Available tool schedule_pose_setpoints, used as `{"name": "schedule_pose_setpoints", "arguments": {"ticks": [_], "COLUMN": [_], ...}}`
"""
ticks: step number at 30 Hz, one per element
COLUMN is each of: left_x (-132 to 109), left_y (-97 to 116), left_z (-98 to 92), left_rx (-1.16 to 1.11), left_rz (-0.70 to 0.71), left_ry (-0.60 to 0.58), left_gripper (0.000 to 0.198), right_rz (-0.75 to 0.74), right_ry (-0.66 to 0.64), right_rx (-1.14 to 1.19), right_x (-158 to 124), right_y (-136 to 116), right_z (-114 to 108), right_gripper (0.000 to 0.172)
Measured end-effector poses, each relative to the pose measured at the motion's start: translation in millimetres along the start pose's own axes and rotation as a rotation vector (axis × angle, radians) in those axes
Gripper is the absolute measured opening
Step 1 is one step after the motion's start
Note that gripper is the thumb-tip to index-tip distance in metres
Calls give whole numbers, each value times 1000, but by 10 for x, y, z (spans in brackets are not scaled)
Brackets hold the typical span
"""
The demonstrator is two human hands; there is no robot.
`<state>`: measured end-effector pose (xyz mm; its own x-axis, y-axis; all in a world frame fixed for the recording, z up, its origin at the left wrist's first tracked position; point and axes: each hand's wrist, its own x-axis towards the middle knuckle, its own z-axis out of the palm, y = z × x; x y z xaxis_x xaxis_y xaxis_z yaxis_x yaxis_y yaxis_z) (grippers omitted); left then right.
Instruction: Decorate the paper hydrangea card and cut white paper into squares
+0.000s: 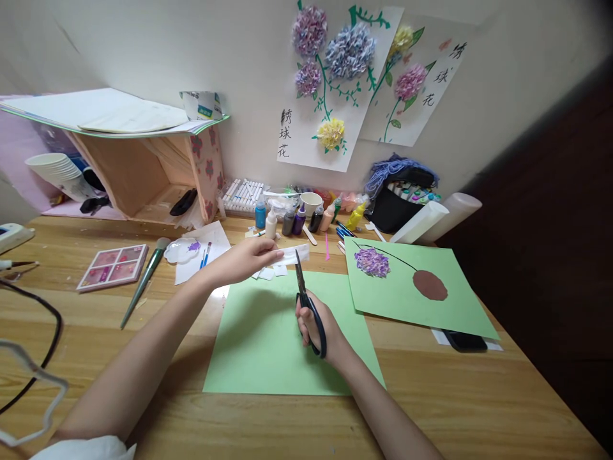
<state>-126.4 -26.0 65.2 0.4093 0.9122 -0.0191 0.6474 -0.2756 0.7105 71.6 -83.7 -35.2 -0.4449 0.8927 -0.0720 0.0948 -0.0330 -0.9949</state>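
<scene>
My left hand (251, 259) pinches one end of a narrow white strip (294, 254), which looks like paper or tape. In my right hand (318, 326) are black-handled scissors (301, 284), blades pointing up and meeting the strip near its free end. Whether the blades are closed on the strip I cannot tell. Both hands are above a plain green sheet (272, 358) on the table. Several small white cut pieces (267, 273) lie at the sheet's far edge, below my left hand.
Right of the sheet lies another green sheet (393, 294) with a purple flower and a brown circle. Paint bottles (299, 220) line the back near a marker box (243, 195). At left are a pink palette (112, 267) and a large brush (143, 281). Flower pictures (330, 96) hang on the wall.
</scene>
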Motion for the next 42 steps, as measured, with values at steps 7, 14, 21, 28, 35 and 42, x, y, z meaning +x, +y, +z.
{"name": "schedule_pose_setpoints", "arguments": {"ticks": [7, 14, 21, 28, 35, 42], "left_x": [-3, -2, -7, 17, 56, 31], "left_y": [52, 53, 32, 59, 51, 57], "left_z": [-1, 3, -11, 71, 338, 155], "left_rx": [-7, 9, -8, 27, 0, 5], "left_rz": [-18, -13, -35, -21, 12, 28], "left_ry": [-50, -83, -52, -27, -226, -82], "left_gripper": [36, 37, 37, 38, 43, 40], "right_rz": [-1, -1, -12, 56, -73, 47], "right_ry": [-56, -54, 63, 143, 395, 304], "right_rx": [3, 4, -26, 313, 308, 398], "right_x": [-4, 4, 27, 110, 171, 188], "right_y": [-46, -99, 0, -18, -88, -133], "right_z": [-25, -30, -8, 48, -101, -177], "right_gripper": [67, 65, 56, 68, 37, 56]}}
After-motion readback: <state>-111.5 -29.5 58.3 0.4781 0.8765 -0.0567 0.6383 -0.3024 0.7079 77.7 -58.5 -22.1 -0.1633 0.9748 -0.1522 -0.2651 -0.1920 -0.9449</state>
